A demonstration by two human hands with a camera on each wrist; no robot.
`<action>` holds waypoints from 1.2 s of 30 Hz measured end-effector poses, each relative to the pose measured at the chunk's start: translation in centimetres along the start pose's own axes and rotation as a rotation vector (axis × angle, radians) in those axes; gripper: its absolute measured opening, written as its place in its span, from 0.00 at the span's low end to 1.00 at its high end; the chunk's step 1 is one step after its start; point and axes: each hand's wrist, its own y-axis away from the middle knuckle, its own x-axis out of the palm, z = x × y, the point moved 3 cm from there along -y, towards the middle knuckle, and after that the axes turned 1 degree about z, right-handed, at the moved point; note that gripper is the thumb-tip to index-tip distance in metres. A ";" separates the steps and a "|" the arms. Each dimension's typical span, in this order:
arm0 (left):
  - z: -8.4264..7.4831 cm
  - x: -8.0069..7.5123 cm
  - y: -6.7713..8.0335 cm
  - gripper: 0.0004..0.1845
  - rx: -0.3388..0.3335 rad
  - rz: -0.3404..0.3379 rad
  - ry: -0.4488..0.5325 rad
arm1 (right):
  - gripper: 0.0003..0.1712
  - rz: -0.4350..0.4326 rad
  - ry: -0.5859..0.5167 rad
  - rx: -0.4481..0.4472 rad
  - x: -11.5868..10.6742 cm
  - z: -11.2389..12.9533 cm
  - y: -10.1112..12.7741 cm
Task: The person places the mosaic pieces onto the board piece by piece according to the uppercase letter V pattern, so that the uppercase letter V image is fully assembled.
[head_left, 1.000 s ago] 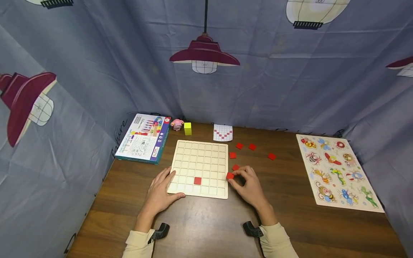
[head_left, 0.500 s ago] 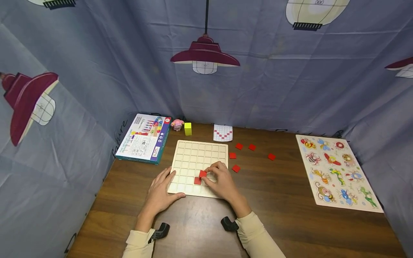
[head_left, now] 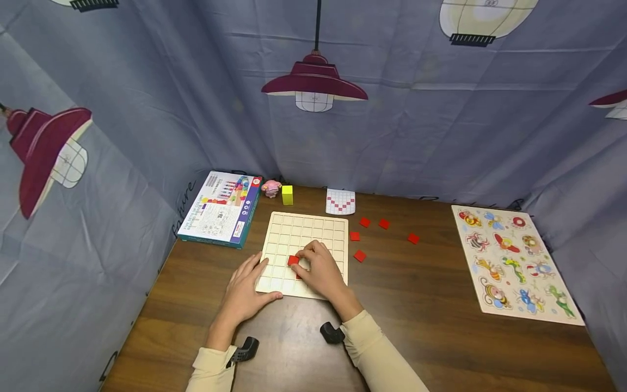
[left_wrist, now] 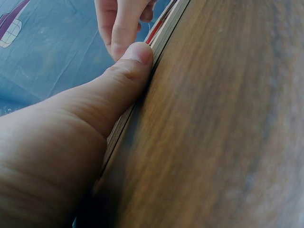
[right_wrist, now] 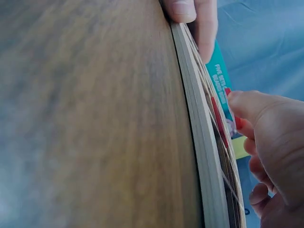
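A pale wooden grid board (head_left: 307,228) lies on the table. My left hand (head_left: 243,288) rests at its near left corner, fingers spread along the left side and thumb against the front edge. Over the board, my right hand (head_left: 320,272) pinches a red square tile (head_left: 293,260) between thumb and fingertips. In the right wrist view this held tile (right_wrist: 238,122) shows slightly above the board, mostly covered by the thumb. Another red tile (head_left: 298,276) sits in a cell of the board, partly hidden by my right hand; the right wrist view shows its edge (right_wrist: 219,121).
Several loose red tiles (head_left: 360,256) lie right of the board. Behind it are a pattern card (head_left: 340,202), a yellow block (head_left: 287,195) and a pink figurine (head_left: 271,188). A boxed game (head_left: 220,208) lies back left; an animal puzzle board (head_left: 514,264) lies far right.
My right hand has carried the pinched red tile leftward from the board's right edge, past the seated tile, to just beyond it on the upper left. My left hand has stayed put.
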 end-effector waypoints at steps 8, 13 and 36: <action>-0.2 -0.1 0.0 0.55 -0.002 0.003 0.002 | 0.14 0.033 0.098 -0.019 0.1 0.5 -0.7; 0.0 0.0 -0.1 0.55 -0.004 0.002 0.000 | 0.14 0.074 0.103 -0.007 0.2 0.6 -1.0; -0.2 -0.1 0.0 0.55 -0.011 0.003 0.000 | 0.13 0.048 0.092 0.043 0.5 0.9 -1.1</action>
